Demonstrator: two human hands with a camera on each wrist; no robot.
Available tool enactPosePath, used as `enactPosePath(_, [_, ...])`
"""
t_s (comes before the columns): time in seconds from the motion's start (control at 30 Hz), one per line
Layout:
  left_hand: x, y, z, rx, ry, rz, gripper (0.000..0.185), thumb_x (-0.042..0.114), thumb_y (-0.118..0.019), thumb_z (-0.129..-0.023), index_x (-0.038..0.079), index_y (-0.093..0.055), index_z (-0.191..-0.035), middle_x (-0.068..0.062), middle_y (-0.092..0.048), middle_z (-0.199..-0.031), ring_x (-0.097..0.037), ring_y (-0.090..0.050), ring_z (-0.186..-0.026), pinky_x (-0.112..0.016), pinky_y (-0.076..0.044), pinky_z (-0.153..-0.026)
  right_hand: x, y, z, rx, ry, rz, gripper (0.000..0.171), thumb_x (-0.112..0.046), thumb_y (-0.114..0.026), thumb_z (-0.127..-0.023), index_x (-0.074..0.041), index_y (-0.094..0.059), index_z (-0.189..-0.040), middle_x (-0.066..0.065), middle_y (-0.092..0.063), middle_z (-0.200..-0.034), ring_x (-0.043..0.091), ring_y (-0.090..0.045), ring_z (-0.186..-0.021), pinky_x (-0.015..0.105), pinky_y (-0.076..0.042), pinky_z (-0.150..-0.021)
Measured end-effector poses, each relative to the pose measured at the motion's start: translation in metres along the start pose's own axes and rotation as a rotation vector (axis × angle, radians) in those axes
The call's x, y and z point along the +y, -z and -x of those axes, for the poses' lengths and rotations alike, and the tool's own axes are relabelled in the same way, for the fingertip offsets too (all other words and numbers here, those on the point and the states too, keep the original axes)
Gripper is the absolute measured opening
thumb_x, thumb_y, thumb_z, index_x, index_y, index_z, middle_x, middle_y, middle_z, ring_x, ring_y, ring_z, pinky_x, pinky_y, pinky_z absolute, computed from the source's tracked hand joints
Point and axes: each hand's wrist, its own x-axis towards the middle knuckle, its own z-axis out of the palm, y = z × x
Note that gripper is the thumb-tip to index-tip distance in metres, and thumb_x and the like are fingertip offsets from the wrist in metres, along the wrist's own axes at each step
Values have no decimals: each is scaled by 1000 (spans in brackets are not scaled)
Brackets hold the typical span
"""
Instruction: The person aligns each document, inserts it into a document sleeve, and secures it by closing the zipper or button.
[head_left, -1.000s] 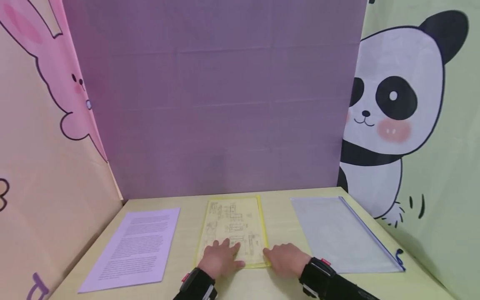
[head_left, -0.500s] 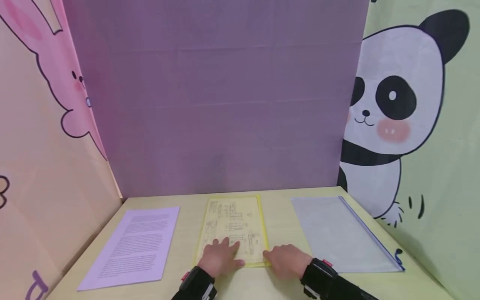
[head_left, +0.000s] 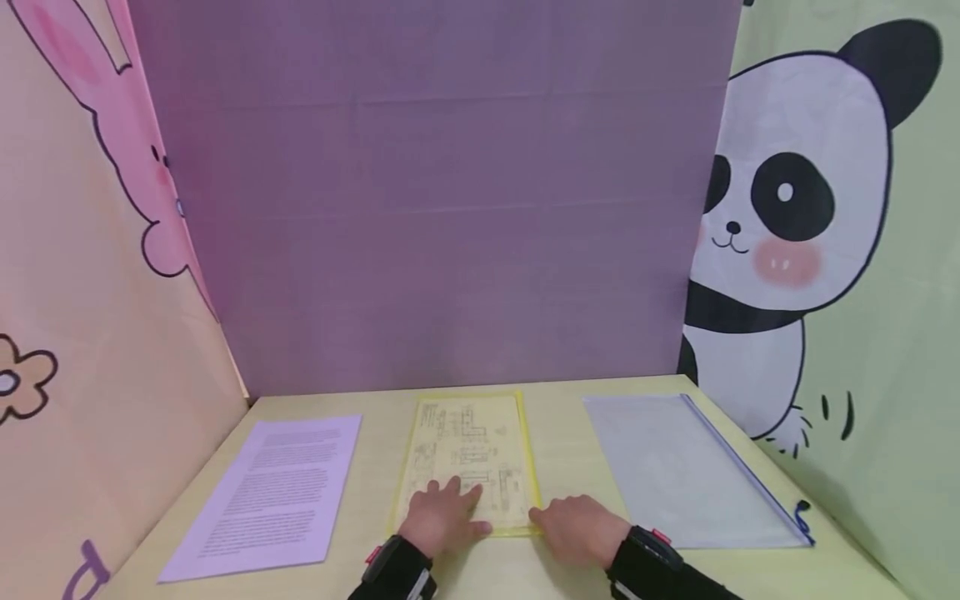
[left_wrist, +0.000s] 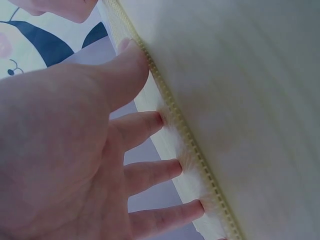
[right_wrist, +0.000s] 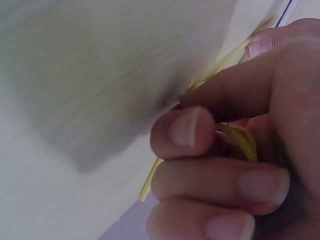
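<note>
A yellow zip folder [head_left: 471, 450] with a diagram sheet inside lies flat in the middle of the table. My left hand [head_left: 444, 510] rests on its near left part. In the left wrist view its straight fingers [left_wrist: 150, 125] press beside the folder's zipper track [left_wrist: 197, 152]. My right hand [head_left: 576, 525] sits at the folder's near right corner. In the right wrist view its thumb [right_wrist: 184, 129] and curled fingers pinch a small yellow zipper pull [right_wrist: 243, 141].
A printed text sheet [head_left: 273, 492] lies to the left. A clear zip pouch [head_left: 675, 467] with a blue zipper lies to the right. A purple backdrop [head_left: 450, 208] closes the table's far edge; cartoon-printed panels stand on both sides.
The right hand has slipped a little towards the near edge at the folder's corner. The left hand and the folder stay where they were.
</note>
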Motion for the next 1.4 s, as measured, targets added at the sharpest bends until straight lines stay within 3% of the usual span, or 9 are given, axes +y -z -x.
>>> enactPosePath(0.23, [-1, -8, -3, 6, 2, -14, 63, 59, -63, -92, 24, -58, -145, -15, -55, -141, -42, -53, -120, -59, -46, -96, 1, -3, 2, 2, -22, -29, 9, -16, -68, -91, -15, -59, -94, 1, -55, -75, 19, -52, -64, 39, -50, -62])
enactPosePath(0.4, [-1, -11, -5, 8, 7, -11, 64, 60, -63, -91, 25, -58, -145, -15, -55, -143, -43, -52, -121, -60, -45, -98, 5, -1, 1, 33, -36, -59, 12, -14, -69, -86, -14, -57, -84, -1, -50, -71, 18, -46, -61, 36, -44, -58])
enactPosePath(0.7, [-1, -8, -4, 19, -9, -11, 64, 59, -64, -91, 24, -59, -145, -16, -56, -142, -42, -52, -121, -58, -45, -97, 6, 1, -8, 90, -53, -18, 13, -13, -71, -81, -13, -59, -76, -1, -49, -68, 19, -46, -58, 37, -44, -57])
enactPosePath(1.0, [-1, -8, -4, 17, -11, -6, 64, 59, -65, -91, 24, -59, -144, -16, -56, -141, -41, -53, -119, -57, -46, -96, 4, 4, -12, 55, -90, -55, 18, -11, -72, -80, -16, -55, -76, -1, -50, -68, 19, -47, -58, 35, -42, -57])
enactPosePath(1.23, [1, -7, -4, 13, -12, -18, 63, 59, -64, -91, 24, -60, -143, -14, -58, -138, -39, -54, -115, -55, -47, -95, 1, 9, -17, 152, -70, -79, 11, -13, -69, -82, -11, -59, -79, 0, -52, -70, 19, -46, -59, 38, -44, -56])
enactPosePath(1.4, [0, -8, -4, 20, -13, -34, 63, 60, -64, -91, 25, -60, -143, -13, -59, -136, -37, -54, -111, -54, -47, -92, -5, 10, -26, 209, 1, -135, 14, -16, -70, -86, -3, -66, -90, 2, -56, -83, 19, -52, -73, 38, -50, -65])
